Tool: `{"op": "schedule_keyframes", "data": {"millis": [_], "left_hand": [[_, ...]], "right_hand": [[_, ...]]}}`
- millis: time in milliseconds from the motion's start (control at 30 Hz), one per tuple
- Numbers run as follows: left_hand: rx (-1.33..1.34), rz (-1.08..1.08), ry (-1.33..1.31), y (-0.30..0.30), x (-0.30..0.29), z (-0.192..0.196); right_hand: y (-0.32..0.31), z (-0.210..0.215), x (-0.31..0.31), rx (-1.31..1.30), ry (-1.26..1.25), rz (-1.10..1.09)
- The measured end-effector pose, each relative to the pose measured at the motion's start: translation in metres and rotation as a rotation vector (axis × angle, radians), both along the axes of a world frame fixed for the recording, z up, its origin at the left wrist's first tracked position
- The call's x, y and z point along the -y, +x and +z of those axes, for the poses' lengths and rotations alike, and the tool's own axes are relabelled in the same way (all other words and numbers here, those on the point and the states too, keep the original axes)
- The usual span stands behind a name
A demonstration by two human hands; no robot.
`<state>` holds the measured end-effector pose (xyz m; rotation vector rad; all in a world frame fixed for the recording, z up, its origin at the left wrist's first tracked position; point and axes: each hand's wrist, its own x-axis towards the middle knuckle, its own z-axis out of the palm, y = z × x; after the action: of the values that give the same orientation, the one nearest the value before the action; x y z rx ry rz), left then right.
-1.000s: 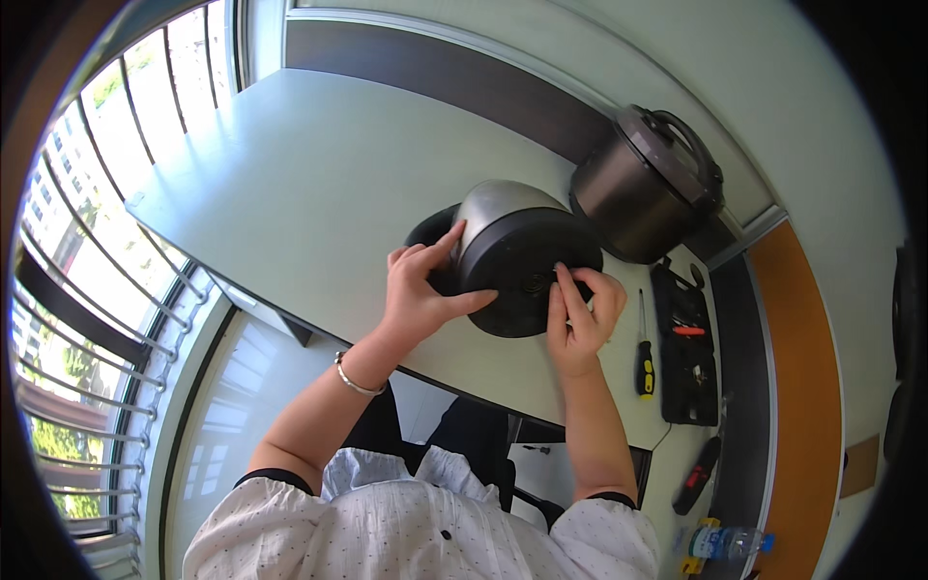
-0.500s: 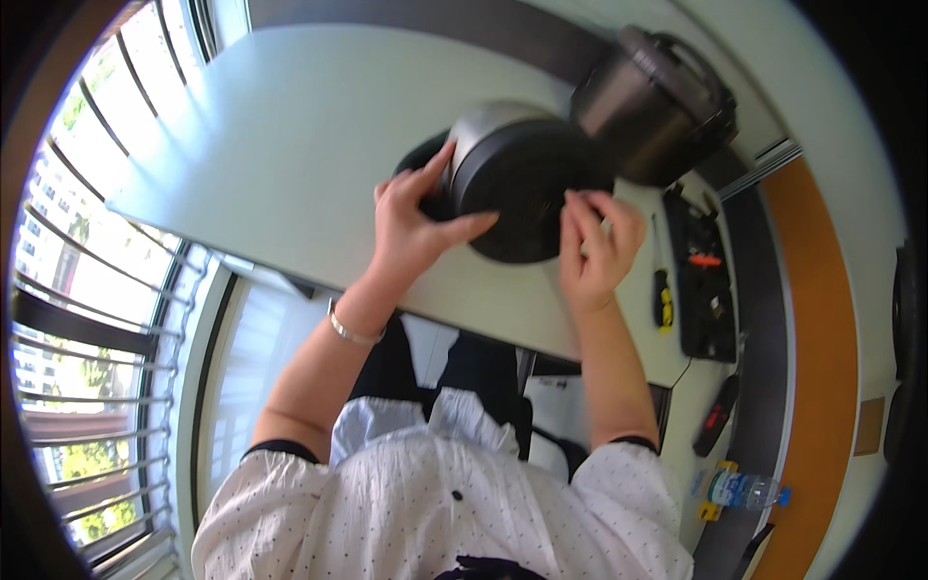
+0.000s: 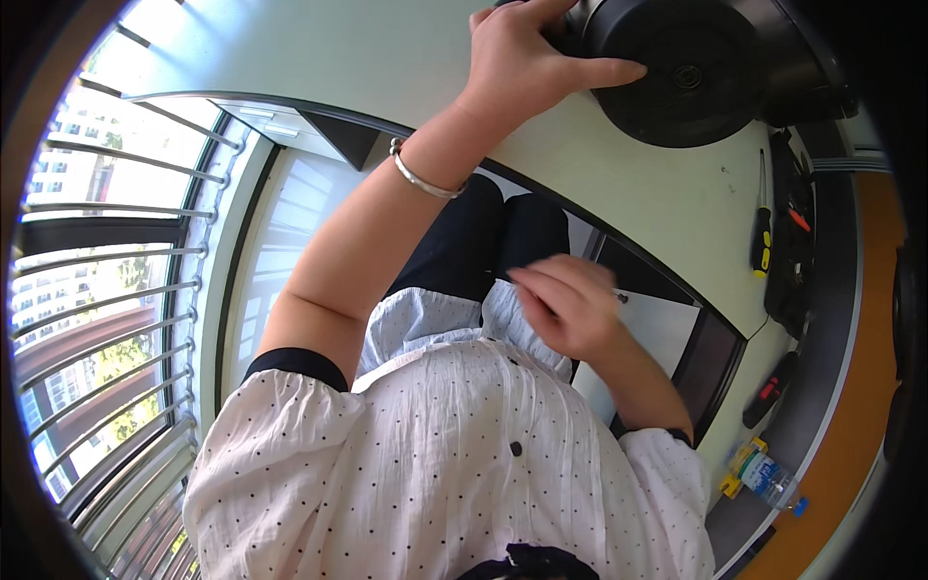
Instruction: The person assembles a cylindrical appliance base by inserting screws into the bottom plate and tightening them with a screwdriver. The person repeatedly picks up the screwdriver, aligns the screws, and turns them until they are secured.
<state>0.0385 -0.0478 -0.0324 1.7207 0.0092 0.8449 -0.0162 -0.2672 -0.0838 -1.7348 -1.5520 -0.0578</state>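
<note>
Bright barred window (image 3: 116,290) off to the left, and a pale tabletop (image 3: 667,198) curving across the top of the view thanks to the fisheye. Up at the upper edge, partly cut off, is a round black base (image 3: 686,106) tilted to face the person, with a small ringed bit in its middle. Left hand (image 3: 527,63) is clamped on it at its left side, thumb lying flat across the black face, fingers running up toward the edge of the view. Silvery bracelet (image 3: 425,181) on that wrist, btw. Right hand (image 3: 575,309) is well apart from the other one, down in front of the dotted shirt (image 3: 435,435), fingers curled and kinda blurry, so I can't tell if anything's pinched in there. Over on the right side of the tabletop: a yellow-and-black screwdriver (image 3: 762,237) just beside a dark tool case (image 3: 791,261), plus a clear bottle (image 3: 768,478) with a blue cap lying nearer the person.
</note>
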Motion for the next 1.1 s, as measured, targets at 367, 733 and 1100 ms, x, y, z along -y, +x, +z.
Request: {"op": "schedule_keyframes", "data": {"millis": [367,733,1100], "left_hand": [[-0.008,0.064,0.056,-0.002,0.0,-0.004],[0.071,0.087,-0.022,0.016,-0.001,-0.019],[0.04,0.078,-0.051,0.008,-0.001,-0.014]], "right_hand": [[-0.022,-0.167,-0.019,0.389,-0.761,-0.179],[-0.025,-0.158,-0.014,0.338,-0.492,-0.257],[0.056,0.093,0.087,0.037,-0.06,-0.921]]}}
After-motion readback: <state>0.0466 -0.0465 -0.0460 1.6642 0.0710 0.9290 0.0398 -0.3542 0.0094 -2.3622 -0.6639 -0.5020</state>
